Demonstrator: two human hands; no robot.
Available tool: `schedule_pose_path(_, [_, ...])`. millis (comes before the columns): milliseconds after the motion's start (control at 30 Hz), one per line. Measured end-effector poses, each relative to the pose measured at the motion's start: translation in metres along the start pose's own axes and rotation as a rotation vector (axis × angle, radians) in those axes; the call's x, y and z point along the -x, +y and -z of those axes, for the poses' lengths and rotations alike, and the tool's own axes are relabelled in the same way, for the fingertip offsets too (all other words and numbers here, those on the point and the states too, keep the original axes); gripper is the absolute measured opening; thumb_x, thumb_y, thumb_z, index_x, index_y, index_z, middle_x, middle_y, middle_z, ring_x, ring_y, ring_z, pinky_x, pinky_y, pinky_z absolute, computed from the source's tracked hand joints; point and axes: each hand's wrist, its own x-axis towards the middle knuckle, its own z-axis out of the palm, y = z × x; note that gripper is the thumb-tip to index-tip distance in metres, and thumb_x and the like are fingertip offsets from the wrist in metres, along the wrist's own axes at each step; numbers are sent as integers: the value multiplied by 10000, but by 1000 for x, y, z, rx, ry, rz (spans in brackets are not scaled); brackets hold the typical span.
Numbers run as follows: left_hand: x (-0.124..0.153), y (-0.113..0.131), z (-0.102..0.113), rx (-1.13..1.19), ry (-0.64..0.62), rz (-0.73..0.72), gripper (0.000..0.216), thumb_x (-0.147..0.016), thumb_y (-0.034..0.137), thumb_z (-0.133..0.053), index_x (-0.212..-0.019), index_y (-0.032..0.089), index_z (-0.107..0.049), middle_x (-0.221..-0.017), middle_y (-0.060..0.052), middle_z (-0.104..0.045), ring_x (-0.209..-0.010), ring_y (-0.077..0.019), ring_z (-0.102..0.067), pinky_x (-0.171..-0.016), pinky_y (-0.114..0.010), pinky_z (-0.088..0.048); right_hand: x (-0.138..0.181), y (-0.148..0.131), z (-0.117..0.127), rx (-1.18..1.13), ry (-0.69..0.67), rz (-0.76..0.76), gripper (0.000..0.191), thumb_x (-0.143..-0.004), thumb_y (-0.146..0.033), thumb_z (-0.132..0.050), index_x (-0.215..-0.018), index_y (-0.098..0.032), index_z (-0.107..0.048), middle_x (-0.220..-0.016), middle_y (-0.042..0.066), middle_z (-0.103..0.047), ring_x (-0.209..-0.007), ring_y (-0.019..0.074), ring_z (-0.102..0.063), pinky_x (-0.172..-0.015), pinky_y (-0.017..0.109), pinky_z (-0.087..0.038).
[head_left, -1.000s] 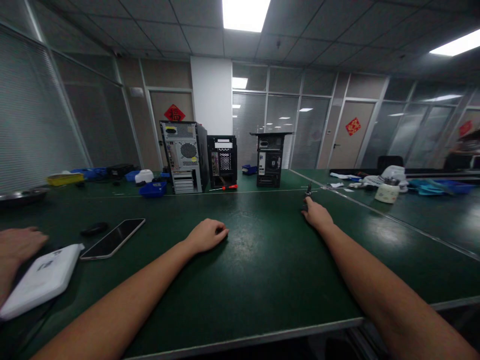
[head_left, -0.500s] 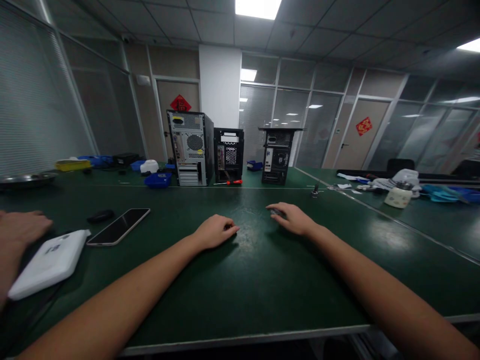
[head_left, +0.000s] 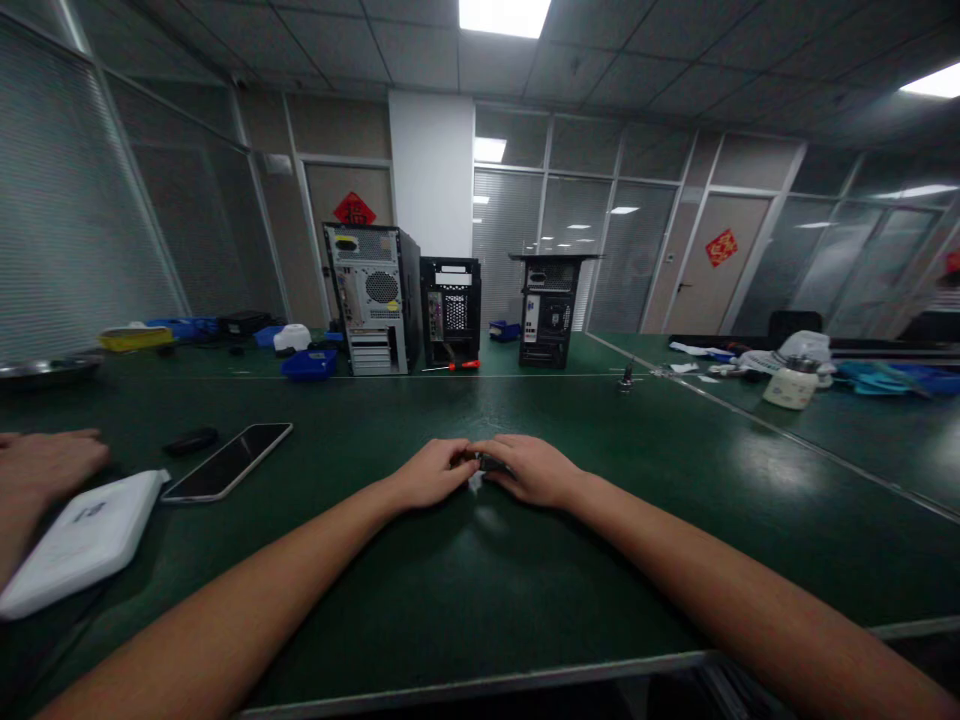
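Note:
My left hand and my right hand meet over the green table, their fingertips touching or nearly so. A small dark grey object shows under the curled fingers of my right hand, too covered to name. The fingers of my left hand are bent and closed against that object's near end; whatever they hold is hidden. Just below the fingertips is a small whitish, blurred patch, perhaps a bit of the object or a reflection.
Computer towers stand at the back, with a red screwdriver and blue bins near them. On the left lie a phone, a white box-like device and another person's hand. A pale jar stands right.
My right hand has moved left with the small dark object, up to my left hand. My left hand has stayed nearly in place. The view has shifted slightly.

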Motion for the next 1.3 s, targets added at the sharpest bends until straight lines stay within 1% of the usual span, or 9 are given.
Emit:
schedule_pose_path(200, [0,-1,3,-39,52,2,371,-963,418,-441,-778,167,-640,-700,-3,-603,-674,-163,-546,-615,-263,-376,1,11,-2,73,37,-31,551,-941,-146,-479,-1482,-205,-391,-1187,126,-596,-1076,242,-586,-946,388,-484])
schedule_pose_path(300, [0,-2,4,-26,60,4,312,-946,389,-480,-889,166,-691,-733,-8,-639,-681,-164,-567,-616,-259,-384,10,33,-5,40,142,-159,573,-906,-81,-435,-1473,-123,-360,-1226,164,-555,-1141,253,-541,-1029,423,-449])
schedule_pose_path(433, [0,-3,1,-25,54,-4,275,-890,299,-555,-1055,165,-729,-823,-28,-696,-729,-167,-613,-652,-248,-410,19,49,-4,-54,206,-282,483,-855,-52,-446,-1330,-137,-471,-1206,148,-548,-1145,245,-531,-1044,432,-433])
schedule_pose_path(500, [0,-3,-1,-50,51,-28,263,-878,304,-588,-1042,169,-744,-833,-33,-709,-741,-167,-623,-666,-243,-415,18,42,-2,-94,210,-288,416,-847,-83,-496,-1256,-158,-502,-1177,127,-560,-1094,234,-548,-1000,410,-453])
schedule_pose_path(600, [1,0,-2,-77,30,-56,262,-892,362,-610,-1010,185,-763,-822,-29,-721,-728,-163,-622,-652,-238,-405,9,16,1,-90,146,-174,364,-849,-211,-621,-1197,-176,-522,-1119,99,-584,-1007,225,-559,-905,374,-468])
schedule_pose_path(767, [1,5,-1,-115,-5,-154,345,-930,388,-594,-723,157,-745,-724,-14,-694,-663,-129,-592,-656,-230,-386,-8,-21,-2,57,23,-52,217,-883,-271,-634,-1064,-179,-558,-1016,78,-612,-928,219,-562,-810,345,-423])
schedule_pose_path(1000, [0,7,0,-174,16,-191,418,-965,391,-560,-671,149,-731,-663,-11,-662,-617,-116,-562,-641,-237,-368,-6,-21,-1,144,33,12,145,-956,-312,-537,-1008,-178,-562,-955,76,-615,-875,211,-541,-764,336,-378])
schedule_pose_path(1167, [1,8,0,-253,26,-174,495,-1012,468,-454,-770,186,-780,-703,-31,-709,-680,-146,-606,-683,-257,-378,-1,1,8,117,95,-2,153,-998,-291,-463,-989,-186,-575,-942,76,-607,-892,206,-542,-794,330,-396])
schedule_pose_path(1300, [1,3,5,-286,29,-111,503,-1004,502,-448,-789,192,-781,-742,-42,-730,-709,-159,-633,-681,-260,-385,18,56,12,36,259,-199,207,-1023,-317,-409,-1006,-195,-575,-981,77,-590,-907,198,-555,-825,316,-433])
